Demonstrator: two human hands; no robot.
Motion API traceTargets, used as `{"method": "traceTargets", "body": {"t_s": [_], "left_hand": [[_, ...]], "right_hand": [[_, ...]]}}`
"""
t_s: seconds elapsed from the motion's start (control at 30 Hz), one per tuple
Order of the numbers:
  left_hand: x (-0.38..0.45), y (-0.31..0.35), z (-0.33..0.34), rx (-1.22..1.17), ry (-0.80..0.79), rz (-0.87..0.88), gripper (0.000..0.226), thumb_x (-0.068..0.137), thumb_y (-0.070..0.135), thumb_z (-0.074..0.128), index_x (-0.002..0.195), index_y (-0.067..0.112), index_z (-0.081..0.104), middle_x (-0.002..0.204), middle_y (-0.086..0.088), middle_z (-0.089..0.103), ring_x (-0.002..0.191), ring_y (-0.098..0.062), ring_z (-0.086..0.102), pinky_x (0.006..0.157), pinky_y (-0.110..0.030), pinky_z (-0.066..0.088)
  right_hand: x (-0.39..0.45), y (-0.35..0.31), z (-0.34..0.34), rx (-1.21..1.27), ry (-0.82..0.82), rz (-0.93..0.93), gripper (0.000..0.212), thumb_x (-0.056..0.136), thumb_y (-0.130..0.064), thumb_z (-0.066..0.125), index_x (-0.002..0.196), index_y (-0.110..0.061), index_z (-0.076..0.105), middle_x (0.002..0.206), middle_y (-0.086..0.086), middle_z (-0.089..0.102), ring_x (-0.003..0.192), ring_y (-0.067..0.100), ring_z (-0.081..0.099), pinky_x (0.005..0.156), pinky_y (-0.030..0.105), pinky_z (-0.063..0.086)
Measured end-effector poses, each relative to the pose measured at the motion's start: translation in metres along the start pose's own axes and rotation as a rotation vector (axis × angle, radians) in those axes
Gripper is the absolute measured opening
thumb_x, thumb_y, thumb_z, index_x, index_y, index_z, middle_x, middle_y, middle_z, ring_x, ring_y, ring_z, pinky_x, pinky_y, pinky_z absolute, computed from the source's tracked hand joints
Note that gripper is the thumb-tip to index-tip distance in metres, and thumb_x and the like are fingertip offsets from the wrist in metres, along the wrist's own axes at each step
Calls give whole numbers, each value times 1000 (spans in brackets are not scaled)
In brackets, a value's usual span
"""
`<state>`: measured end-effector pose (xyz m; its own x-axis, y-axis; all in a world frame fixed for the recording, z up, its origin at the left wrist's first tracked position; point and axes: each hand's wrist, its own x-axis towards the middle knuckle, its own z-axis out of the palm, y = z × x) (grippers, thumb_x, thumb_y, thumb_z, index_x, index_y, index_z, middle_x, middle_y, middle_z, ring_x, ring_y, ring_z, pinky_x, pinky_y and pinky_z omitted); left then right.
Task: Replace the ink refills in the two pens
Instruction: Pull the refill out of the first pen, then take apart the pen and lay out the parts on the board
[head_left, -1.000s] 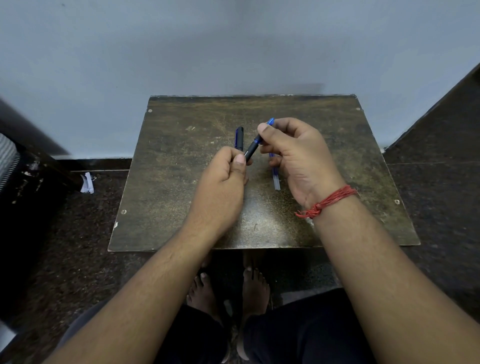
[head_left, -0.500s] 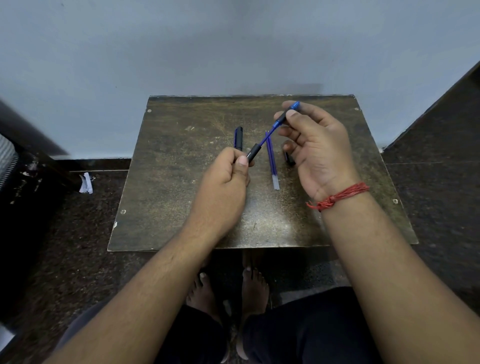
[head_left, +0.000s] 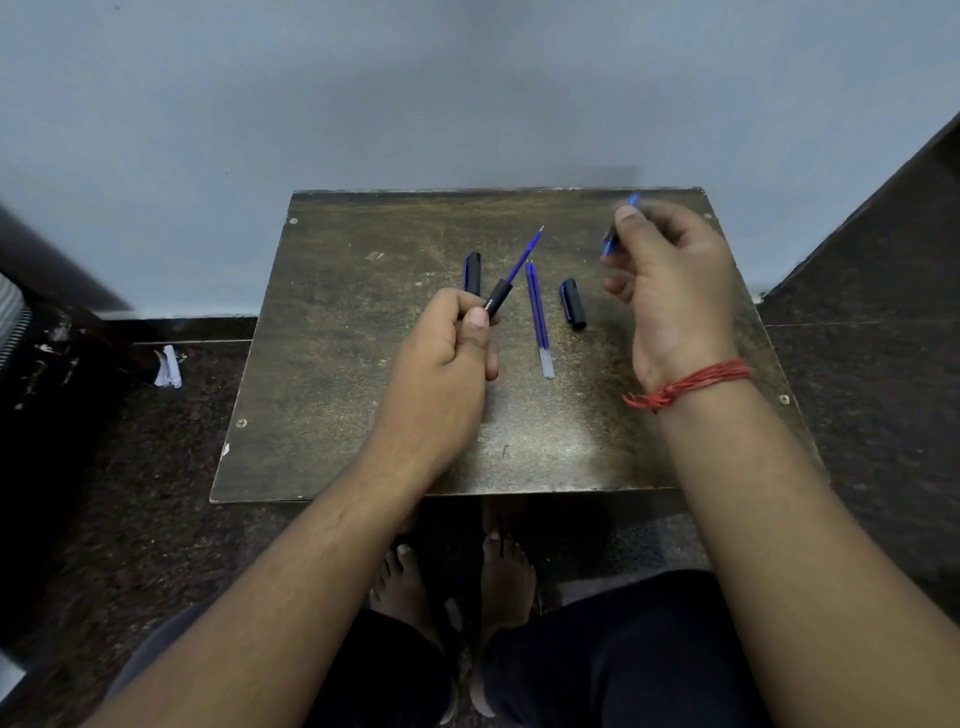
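Head view first: the left hand sat just left of centre frame, fingers curled tight round a black pen barrel, and out of that barrel's top poked a blue refill, slanting up and to the right with its tip in the air. Over at the upper right, the right hand was lifted clear above the desk, thumb and fingers pinching a small blue pen tip piece, blurred, so its shape was hard to read. The two hands stood well apart. Down on the desk between them lay two spare blue refills, side by side and touching, running up and down the frame. Just right of those lay a black cap, tilted slightly. Behind the left hand's knuckles another black-and-blue pen piece showed, its lower part hidden by the hand. A red thread band circled the right wrist. Bare feet showed under the desk's near edge, at the bottom centre.
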<state>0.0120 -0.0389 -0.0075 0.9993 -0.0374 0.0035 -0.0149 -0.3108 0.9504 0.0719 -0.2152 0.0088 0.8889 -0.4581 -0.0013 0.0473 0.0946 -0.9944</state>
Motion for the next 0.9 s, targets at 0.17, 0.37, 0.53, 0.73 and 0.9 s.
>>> {"method": "traceTargets", "body": {"t_s": [0.17,0.37,0.53,0.73,0.9], "left_hand": [[-1,1,-1,-12,10,-6,22,110,28,38,96,23,54,66,11,56,57,-9,45,61,-40,42],[-1,1,-1,-13,4,-11,22,110,29,38,95,27,55,68,11,57,57,-10,46,61,-40,42],[-2,3,-2,-14,6,-12,23,110,28,38,93,28,54,67,11,57,58,-9,47,62,-38,43],[-1,4,-2,-14,3,-17,22,110,28,38,95,27,54,69,8,57,59,-10,47,63,-40,43],[-2,5,-2,-15,2,-16,22,110,27,38,95,25,54,69,8,57,58,-11,46,61,-38,42]], "right_hand": [[3,8,-11,-800,-94,-175,4,93,-29,62,95,-26,66,84,-9,64,76,4,60,65,17,47],[5,20,-10,-1158,-105,-186,16,94,-33,57,103,-25,67,104,-1,68,103,24,60,85,37,50],[5,21,-9,-1200,-127,-179,15,92,-33,58,101,-24,66,104,1,69,106,28,60,87,40,51],[5,20,-9,-1178,-141,-171,15,94,-33,58,103,-23,65,105,1,69,106,27,59,87,39,51],[4,19,-9,-1176,-134,-168,15,95,-34,56,101,-22,64,104,0,68,105,27,59,82,35,47]]}}
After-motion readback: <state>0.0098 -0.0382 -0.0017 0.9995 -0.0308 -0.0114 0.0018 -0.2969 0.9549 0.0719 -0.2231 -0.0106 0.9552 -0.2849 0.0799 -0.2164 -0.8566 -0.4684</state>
